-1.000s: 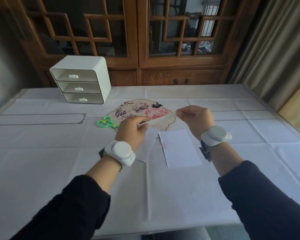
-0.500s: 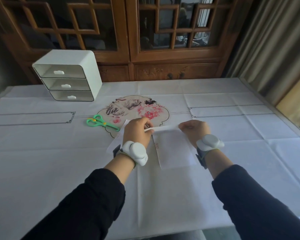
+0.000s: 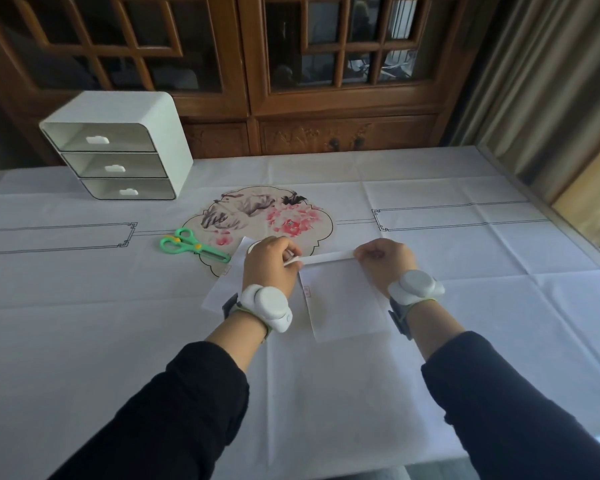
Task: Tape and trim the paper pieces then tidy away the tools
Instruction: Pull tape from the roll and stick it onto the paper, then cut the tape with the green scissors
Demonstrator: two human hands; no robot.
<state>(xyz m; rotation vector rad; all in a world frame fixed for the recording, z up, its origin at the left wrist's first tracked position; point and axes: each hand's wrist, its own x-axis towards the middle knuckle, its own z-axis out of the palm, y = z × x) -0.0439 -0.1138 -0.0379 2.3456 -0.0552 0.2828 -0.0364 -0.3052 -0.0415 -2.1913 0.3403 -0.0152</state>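
Note:
A strip of white tape [image 3: 326, 258] is stretched between my two hands, low over the table. My left hand [image 3: 269, 263] grips the tape roll end; the roll is mostly hidden in the fingers. My right hand [image 3: 383, 259] pinches the free end. The strip runs along the top edge of a white paper piece [image 3: 343, 299] lying flat. A second white paper piece [image 3: 227, 284] lies partly under my left hand. Green scissors [image 3: 191, 247] rest shut on the table to the left.
A painted fan-shaped picture [image 3: 264, 213] lies just beyond the hands. A white three-drawer box [image 3: 118, 147] stands at the back left. The table has a white cloth [image 3: 326, 393]. A wooden cabinet stands behind the table, a curtain at the right.
Both hands came down from above the table with the tape strip, which now lies along the top edge of the right paper piece. The view also moved closer.

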